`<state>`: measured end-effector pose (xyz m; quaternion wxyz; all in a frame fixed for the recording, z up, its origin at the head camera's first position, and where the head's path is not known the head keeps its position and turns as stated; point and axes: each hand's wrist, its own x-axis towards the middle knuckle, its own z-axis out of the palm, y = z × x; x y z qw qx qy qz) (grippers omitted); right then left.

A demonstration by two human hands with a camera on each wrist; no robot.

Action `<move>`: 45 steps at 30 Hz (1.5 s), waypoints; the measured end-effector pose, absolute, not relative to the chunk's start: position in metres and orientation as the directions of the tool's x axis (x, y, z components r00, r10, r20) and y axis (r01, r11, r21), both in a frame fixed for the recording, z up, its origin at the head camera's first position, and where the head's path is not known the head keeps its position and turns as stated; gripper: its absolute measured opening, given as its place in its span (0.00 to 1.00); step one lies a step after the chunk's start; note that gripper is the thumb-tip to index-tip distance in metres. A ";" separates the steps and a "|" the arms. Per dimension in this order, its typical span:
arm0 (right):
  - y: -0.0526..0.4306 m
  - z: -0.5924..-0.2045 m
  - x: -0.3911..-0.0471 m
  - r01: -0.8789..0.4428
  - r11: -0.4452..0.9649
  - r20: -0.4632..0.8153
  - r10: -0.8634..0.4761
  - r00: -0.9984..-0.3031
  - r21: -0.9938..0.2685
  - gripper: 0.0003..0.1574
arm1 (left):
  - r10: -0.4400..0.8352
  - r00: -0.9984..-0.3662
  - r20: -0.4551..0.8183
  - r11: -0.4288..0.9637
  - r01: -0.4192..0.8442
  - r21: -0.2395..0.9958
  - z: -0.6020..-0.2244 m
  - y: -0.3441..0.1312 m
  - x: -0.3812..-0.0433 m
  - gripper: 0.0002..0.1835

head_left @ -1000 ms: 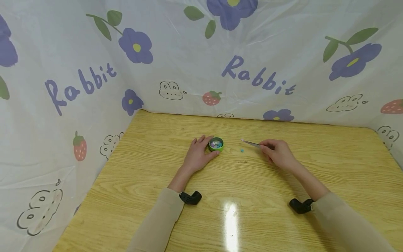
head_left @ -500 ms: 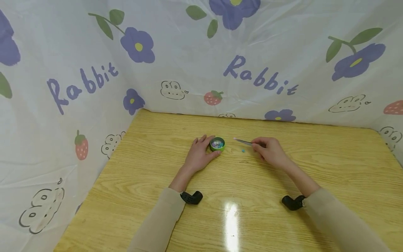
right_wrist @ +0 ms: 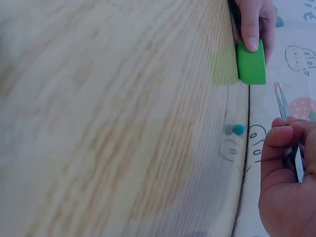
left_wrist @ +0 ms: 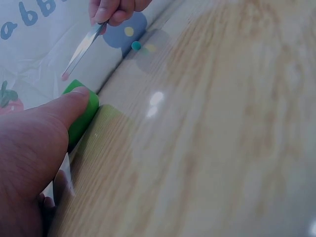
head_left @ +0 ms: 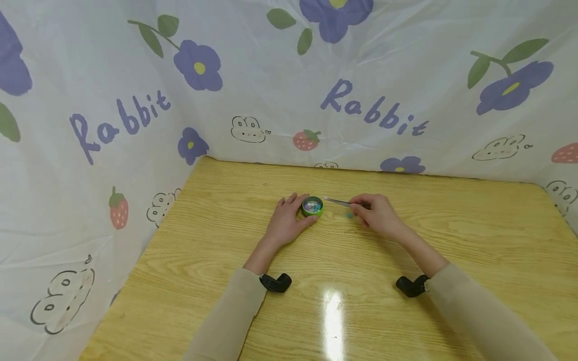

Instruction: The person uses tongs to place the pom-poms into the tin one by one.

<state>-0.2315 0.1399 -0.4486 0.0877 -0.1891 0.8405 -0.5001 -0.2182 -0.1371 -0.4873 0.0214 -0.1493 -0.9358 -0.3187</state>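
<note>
In the head view my left hand [head_left: 285,223] holds a small round green container [head_left: 314,214] between thumb and fingers. Inside it lie several small white, purple and blue pieces, too small to make out singly. My right hand [head_left: 377,215] pinches a pair of metal tweezers [head_left: 337,202], pointing left. A tiny pink bead [right_wrist: 276,85] sits at the tweezer tips, just right of the container's rim and above table height in the wrist views. One teal bead [right_wrist: 239,130] rests on the table below the right hand, partly hidden by it in the head view.
The wood-grain table [head_left: 343,271] runs back to a white printed curtain [head_left: 271,90] behind and at the sides. Each wrist carries a black camera mount, the left mount [head_left: 276,283] and the right mount [head_left: 412,286]. Light glares off the table's front.
My right hand has moved left with the tweezers and the pink bead, from beyond the teal bead to close by the container. The left hand and container have stayed in place.
</note>
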 end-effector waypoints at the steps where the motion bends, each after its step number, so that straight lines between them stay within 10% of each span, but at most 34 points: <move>1: 0.138 -0.448 -0.232 -0.232 0.427 0.042 -0.409 -0.912 -0.874 0.14 | 0.265 -0.955 0.134 0.754 0.291 0.588 -0.488 -0.137 -0.218 0.38; 45: 0.125 -0.452 -0.229 -0.232 0.432 0.032 -0.422 -0.906 -0.871 0.13 | 0.243 -0.963 0.116 0.759 0.263 0.595 -0.487 -0.137 -0.217 0.38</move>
